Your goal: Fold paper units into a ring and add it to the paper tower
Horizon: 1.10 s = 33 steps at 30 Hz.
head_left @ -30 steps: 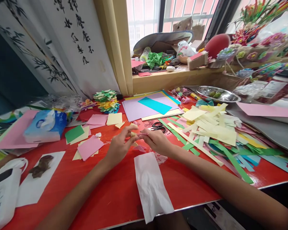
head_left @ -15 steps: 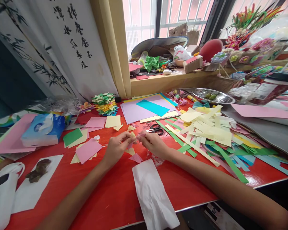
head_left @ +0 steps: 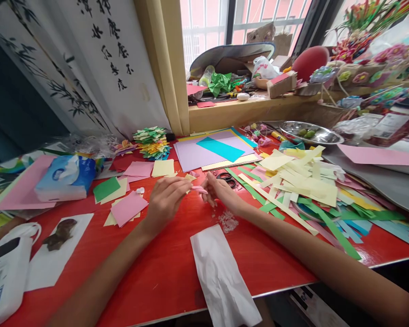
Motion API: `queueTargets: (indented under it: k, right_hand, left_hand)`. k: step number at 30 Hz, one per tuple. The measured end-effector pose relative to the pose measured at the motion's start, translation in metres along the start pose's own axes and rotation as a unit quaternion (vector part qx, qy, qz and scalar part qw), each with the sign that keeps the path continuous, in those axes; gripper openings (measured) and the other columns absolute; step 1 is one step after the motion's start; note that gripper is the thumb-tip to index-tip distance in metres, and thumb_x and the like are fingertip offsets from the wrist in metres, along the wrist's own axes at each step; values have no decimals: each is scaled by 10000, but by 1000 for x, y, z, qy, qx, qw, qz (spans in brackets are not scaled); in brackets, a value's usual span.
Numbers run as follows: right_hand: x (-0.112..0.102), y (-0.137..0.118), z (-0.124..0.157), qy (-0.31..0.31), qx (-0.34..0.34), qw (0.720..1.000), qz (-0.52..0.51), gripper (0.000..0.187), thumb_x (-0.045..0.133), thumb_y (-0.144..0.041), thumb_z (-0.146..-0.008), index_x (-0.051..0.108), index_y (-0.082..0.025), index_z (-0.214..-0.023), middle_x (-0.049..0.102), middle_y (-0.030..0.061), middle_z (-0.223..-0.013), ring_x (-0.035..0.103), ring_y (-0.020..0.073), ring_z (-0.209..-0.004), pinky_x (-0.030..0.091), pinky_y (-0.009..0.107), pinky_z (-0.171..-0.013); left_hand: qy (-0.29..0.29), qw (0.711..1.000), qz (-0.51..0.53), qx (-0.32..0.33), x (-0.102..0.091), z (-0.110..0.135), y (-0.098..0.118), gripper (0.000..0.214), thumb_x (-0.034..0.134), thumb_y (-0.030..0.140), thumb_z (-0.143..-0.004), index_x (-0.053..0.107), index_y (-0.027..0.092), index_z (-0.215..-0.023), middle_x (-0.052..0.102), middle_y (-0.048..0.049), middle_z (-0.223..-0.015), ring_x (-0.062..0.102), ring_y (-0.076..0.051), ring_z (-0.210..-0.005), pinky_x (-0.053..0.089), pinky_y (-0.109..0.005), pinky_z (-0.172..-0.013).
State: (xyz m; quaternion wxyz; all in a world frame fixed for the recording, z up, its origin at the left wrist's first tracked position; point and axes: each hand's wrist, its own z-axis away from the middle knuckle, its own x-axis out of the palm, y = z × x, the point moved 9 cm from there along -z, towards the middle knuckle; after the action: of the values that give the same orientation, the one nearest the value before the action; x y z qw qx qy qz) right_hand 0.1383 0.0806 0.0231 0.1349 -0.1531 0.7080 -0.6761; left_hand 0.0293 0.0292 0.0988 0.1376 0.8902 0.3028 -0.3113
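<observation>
Over the middle of the red table my left hand [head_left: 168, 197] is closed, pinching a small bundle of folded pink paper [head_left: 199, 189]. A bit of pale yellow shows by its fingertips. Facing it, my right hand [head_left: 222, 193] has its fingers bent and apart, close to the tip of the pink paper; whether it touches is unclear. Just behind the hands lie small folded yellow and pink pieces [head_left: 191, 175]. Scissors with black handles [head_left: 227, 179] rest beyond my right hand. Below the hands are a patch of small clear bits [head_left: 228, 221] and a crumpled white paper sheet [head_left: 221, 272].
Paper squares [head_left: 129, 208] lie to the left, near a blue tissue pack [head_left: 66, 177]. A stack of folded paper pieces [head_left: 152, 143] stands behind. Coloured sheets [head_left: 190, 156] lie at the back. Cut paper strips [head_left: 299, 177] and a metal dish [head_left: 323, 135] are right.
The folded pink and yellow pieces below my hands have left the table. My left hand now holds a pink bundle, and my right fingers have loosened from their pinch. The view has shifted slightly.
</observation>
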Motion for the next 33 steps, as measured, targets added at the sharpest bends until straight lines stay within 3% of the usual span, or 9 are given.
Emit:
queueTargets:
  k: [3,6,10,12,15,17,20,25,33]
  right_hand:
    - [7,0,-1,-42,10,996,-72,414,473,-541,-806,508,-146,-687,571,4,-578,512,84,-424,374,205,-415]
    - [0,-7,-2,-10,-33,995,-90,266,603,-397,-767,525,-144,-742,592,-6,-589,530,82,-463,414,205,-461]
    - [-12,-17,1,53,-99,992,-62,220,584,-365,-787,512,-157,-777,569,-22,-586,538,91,-477,428,225,-469]
    - [-14,-19,2,65,-120,989,-49,211,568,-369,-799,508,-167,-798,562,-27,-583,545,95,-491,430,225,-472]
    - [-13,-18,3,73,-133,988,-34,198,552,-366,-812,506,-174,-831,575,-24,-605,563,99,-519,430,220,-481]
    - [-12,-15,3,73,-131,988,-28,198,550,-363,-815,502,-177,-864,588,-20,-624,582,106,-545,438,221,-497]
    - [-9,-7,0,55,-103,993,-22,227,532,-392,-822,495,-179,-889,609,-11,-665,606,113,-587,466,230,-541]
    - [1,9,-5,-24,-28,999,8,329,493,-473,-821,510,-152,-751,614,6,-630,567,89,-466,457,210,-472]
    - [5,9,-1,-34,-16,999,-3,313,521,-448,-816,492,-148,-733,615,5,-594,547,84,-411,412,191,-422]
  left_hand:
    - [-11,989,-80,127,6,8,17,298,549,161,-823,562,258,-1103,643,-12,-1113,521,-160,-1104,352,-322,-965]
    - [-13,992,-68,104,9,8,12,343,584,277,-806,535,253,-1144,581,-57,-1191,463,-194,-1156,327,-357,-1000]
    - [40,977,91,-191,8,10,-34,280,512,385,-836,524,213,-1058,554,-67,-1059,511,-168,-983,411,-306,-869]
    - [72,914,194,-350,18,26,-55,269,496,417,-836,503,202,-997,539,-35,-955,519,-130,-866,426,-252,-780]
    - [88,818,323,-468,39,43,-63,340,568,452,-774,474,197,-979,522,0,-881,506,-91,-727,415,-207,-667]
    - [47,779,391,-489,56,46,-58,342,593,444,-753,489,183,-948,527,23,-768,470,-69,-596,385,-196,-582]
    - [-9,759,438,-482,68,44,-51,268,599,409,-751,540,149,-782,494,45,-584,429,-60,-514,354,-193,-554]
    - [38,734,471,-487,65,46,-57,239,635,355,-728,556,131,-752,534,31,-614,478,-65,-533,389,-202,-574]
    - [14,713,501,-490,73,49,-54,222,622,331,-747,544,123,-753,546,27,-596,524,-79,-545,434,-214,-582]
